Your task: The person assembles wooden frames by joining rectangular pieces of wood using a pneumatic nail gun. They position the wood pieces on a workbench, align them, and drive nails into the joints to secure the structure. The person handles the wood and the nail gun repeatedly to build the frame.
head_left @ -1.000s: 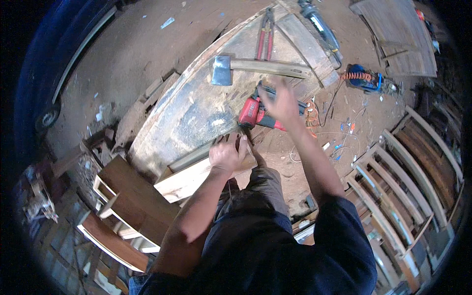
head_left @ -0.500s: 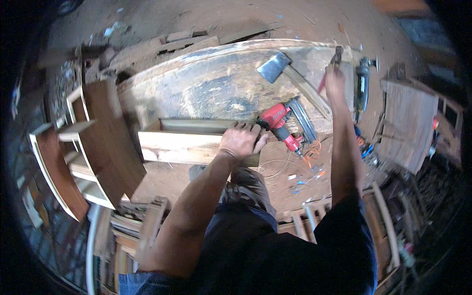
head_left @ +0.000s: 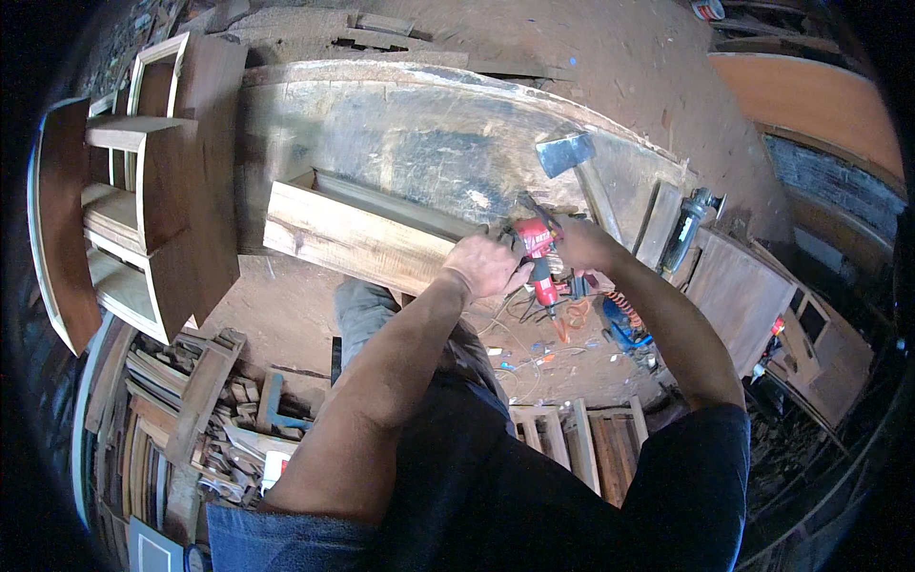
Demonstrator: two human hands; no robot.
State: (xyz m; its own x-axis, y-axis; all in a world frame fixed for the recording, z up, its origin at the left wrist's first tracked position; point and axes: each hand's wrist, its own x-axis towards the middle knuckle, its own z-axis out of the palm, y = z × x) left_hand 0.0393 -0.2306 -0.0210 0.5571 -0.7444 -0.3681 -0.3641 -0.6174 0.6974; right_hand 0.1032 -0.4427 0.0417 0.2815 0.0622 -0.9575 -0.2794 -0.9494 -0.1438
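A long, narrow wooden box (head_left: 357, 243) of pale boards lies on the worn work board, its right end close to my body. My left hand (head_left: 481, 265) grips that right end, fingers curled over the edge. My right hand (head_left: 583, 243) is closed around red-handled pincers, close to the left hand. The dark head of the pincers (head_left: 527, 202) points toward the box end; most of the handles are hidden by the hand. Right beside both hands lies a red nail gun (head_left: 537, 238), partly covered by the right hand.
A hatchet (head_left: 567, 155) and an angle grinder (head_left: 688, 229) lie to the right on the work board (head_left: 381, 124). Wooden shelving (head_left: 214, 172) stands at left, a wooden cabinet (head_left: 734, 296) at right. An orange coiled hose (head_left: 624, 310) and scraps lie on the ground.
My right hand has come from the far right, near the grinder, back to the box end with the pincers. The left hand stays on the box; the view has turned.
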